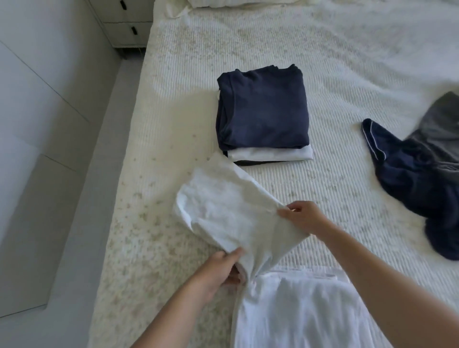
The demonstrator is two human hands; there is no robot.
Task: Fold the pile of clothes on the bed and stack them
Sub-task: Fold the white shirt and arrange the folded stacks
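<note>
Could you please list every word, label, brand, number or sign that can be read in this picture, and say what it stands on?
None: no readable text shows anywhere.
White cotton garment held by the left hand and right hand: plain.
Folded navy top on the stack: no print or label visible.
Unfolded navy and grey clothes: no lettering.

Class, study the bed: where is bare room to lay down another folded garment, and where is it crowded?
Bare bedspread lies beyond the folded stack toward the pillow, between the stack and the unfolded dark clothes, and left of the stack to the bed's edge. The near side is crowded: both hands, left and right, hold the white garment there.
</note>
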